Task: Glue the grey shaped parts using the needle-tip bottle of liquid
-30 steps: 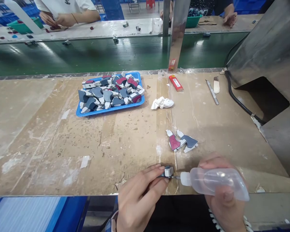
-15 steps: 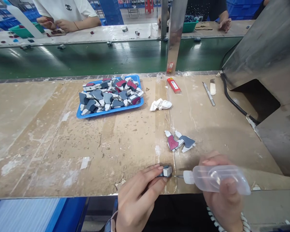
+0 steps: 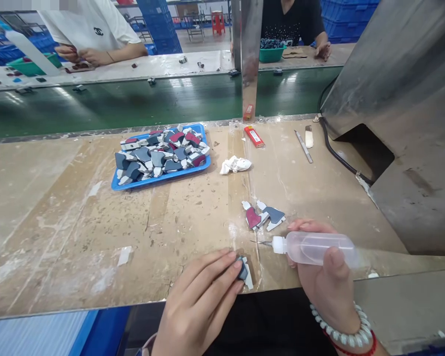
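Observation:
My left hand is closed around a small grey-and-white plastic piece at the table's front edge, its fingers covering much of it. In my right hand lies a clear squeeze bottle with a white cap and a thin metal needle tip pointing left. That needle is above and apart from the held piece. Just beyond the bottle, a maroon-and-white piece and a grey-and-white piece lie side by side on the table.
A blue tray heaped with similar pieces stands further back. Near it are crumpled white tissue, a red lighter and a craft knife. A metal housing rises at right. Two people sit beyond the green conveyor.
The bottle has moved up and away from the piece, its needle no longer close against it. My left hand has turned the piece, so its grey face shows. The whole view has shifted slightly.

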Demonstrator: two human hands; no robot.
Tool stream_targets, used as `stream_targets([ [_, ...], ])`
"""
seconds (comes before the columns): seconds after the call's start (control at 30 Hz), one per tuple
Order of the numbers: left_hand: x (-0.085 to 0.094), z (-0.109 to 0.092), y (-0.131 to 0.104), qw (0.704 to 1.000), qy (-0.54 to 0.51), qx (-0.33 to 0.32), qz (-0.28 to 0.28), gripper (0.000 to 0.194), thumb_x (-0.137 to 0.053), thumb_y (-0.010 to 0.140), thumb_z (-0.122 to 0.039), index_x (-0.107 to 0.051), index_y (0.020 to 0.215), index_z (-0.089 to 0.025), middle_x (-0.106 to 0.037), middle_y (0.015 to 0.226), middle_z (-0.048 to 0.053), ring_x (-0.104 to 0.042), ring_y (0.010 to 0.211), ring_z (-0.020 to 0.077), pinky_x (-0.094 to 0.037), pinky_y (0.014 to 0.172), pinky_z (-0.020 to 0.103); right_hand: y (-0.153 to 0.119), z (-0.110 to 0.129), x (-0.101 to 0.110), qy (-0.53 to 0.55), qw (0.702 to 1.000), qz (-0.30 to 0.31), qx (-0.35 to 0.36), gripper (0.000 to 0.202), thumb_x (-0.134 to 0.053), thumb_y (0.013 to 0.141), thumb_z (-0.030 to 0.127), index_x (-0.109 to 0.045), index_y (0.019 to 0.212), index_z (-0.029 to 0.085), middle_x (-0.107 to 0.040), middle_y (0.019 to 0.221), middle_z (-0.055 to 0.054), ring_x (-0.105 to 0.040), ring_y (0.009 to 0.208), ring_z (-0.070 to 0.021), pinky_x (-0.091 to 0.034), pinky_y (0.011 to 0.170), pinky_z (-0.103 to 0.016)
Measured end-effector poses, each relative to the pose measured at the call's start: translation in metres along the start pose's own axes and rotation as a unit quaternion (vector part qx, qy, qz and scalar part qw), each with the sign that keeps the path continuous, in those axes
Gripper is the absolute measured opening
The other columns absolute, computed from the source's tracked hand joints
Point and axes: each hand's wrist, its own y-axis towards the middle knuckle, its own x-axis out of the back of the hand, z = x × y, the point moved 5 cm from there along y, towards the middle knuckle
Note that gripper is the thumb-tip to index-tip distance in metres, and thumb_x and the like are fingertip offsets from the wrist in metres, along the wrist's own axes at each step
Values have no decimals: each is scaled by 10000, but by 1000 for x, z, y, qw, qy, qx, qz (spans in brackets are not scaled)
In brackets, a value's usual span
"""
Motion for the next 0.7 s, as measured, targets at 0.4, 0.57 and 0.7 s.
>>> stream_targets([
  [0.4, 4, -6, 15, 988, 111, -111, 7, 77, -669, 910, -53, -697, 973, -86, -788, 955, 77, -757, 918, 215, -633, 805, 334, -9, -1, 3, -30, 1000, -4, -3, 202, -752, 846, 421, -719, 864, 223, -626, 849, -40, -589, 588, -134, -451, 359, -160],
  [0.57, 2, 5, 13, 997, 37, -72, -1, 98, -683, 884, -30, -697, 968, -78, -776, 932, 83, -743, 956, 204, -622, 877, 309, -10, -5, -1, -36, 999, 25, -16, 243, -741, 853, 456, -715, 920, 223, -620, 882, -64, -592, 626, -160, -462, 383, -195],
  [0.7, 2, 6, 11, 998, 28, -63, 5, 142, -688, 878, -11, -702, 1009, -64, -772, 965, 89, -719, 1023, 196, -605, 928, 300, -9, -3, -5, -80, 996, 47, 18, 245, -751, 847, 468, -715, 936, 243, -652, 860, -54, -628, 707, -190, -520, 501, -243],
])
